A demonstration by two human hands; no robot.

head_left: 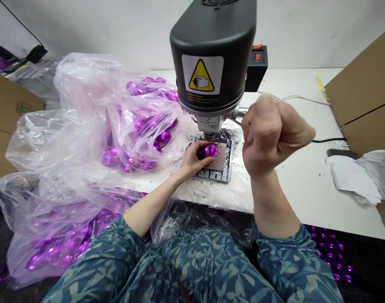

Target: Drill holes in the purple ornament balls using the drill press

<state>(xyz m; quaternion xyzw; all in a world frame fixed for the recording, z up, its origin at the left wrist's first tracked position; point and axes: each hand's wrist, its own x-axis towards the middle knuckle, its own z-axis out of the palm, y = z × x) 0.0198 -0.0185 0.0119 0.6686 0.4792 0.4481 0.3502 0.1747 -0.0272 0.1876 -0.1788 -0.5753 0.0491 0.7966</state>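
Heads up, the left hand [192,160] is clamped on a shiny purple ornament [211,150] at 12 o'clock, right under the drill press chuck [209,136], right hand [273,134] balled in a fist at 1 o'clock, so one slip on that glossy curve could put fingers against the chuck.

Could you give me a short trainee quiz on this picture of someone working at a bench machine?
1. What colour is the ornament under the left hand, beneath the black bench machine?
2. True or false: the right hand is closed in a fist.
3. Where do the other ornaments lie? A: in a clear plastic bag; B: on the machine; C: in the person's lap.

Key: 1. Purple; 2. True; 3. A.
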